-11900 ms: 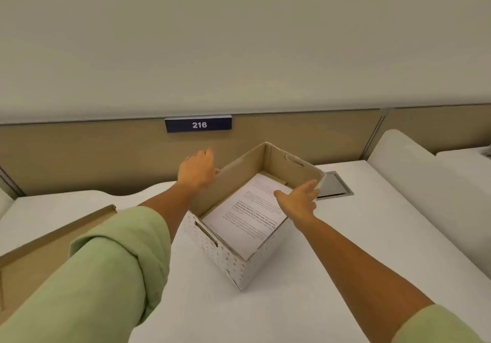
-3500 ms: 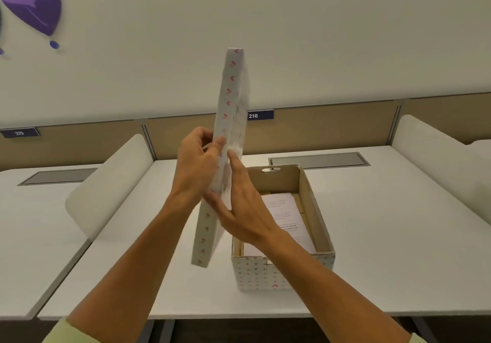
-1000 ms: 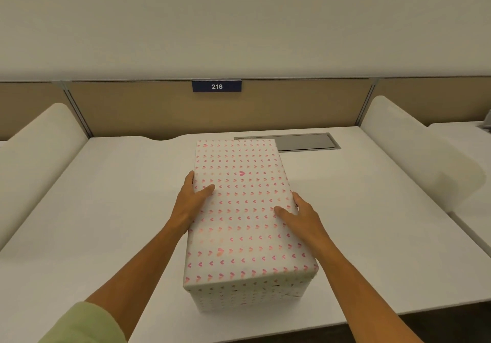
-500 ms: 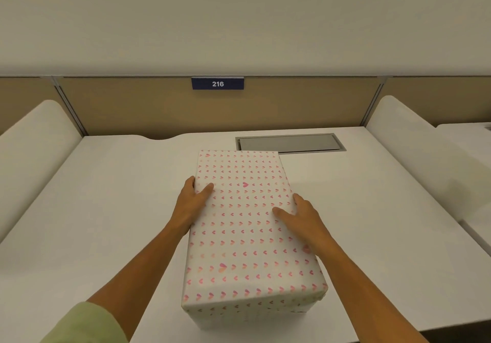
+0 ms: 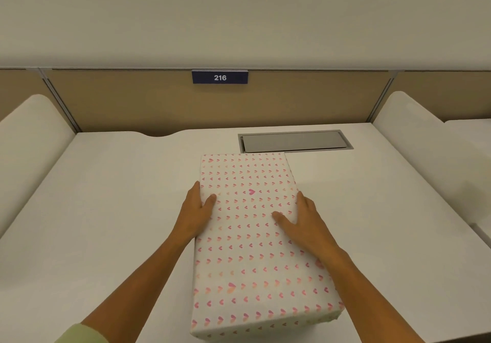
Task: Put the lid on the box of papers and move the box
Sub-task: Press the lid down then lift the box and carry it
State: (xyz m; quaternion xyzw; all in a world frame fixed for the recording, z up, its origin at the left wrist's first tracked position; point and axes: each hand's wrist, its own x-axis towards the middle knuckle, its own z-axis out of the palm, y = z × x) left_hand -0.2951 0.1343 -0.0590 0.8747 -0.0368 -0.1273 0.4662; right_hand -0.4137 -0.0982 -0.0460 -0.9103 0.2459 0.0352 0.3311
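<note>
The white lid [image 5: 249, 236] with small pink hearts covers the box and hides the papers and nearly all of the box walls. The covered box stands lengthwise on the white desk [image 5: 106, 209], its near end at the desk's front edge. My left hand [image 5: 196, 209] grips the lid's left edge, thumb on top and fingers down the side. On the right edge, my right hand [image 5: 300, 223] holds on in the same way, thumb on the lid's top.
A grey cable hatch [image 5: 295, 142] is set in the desk just beyond the box's far end. White curved dividers stand at the left [image 5: 29, 143] and the right [image 5: 425, 151]. A tan back panel carries a blue sign "216" [image 5: 220, 77].
The lid, held upright over the open box 3.5 s ago, now sits on it. In the last second the covered box looks nearer and larger, with both hands at its sides throughout.
</note>
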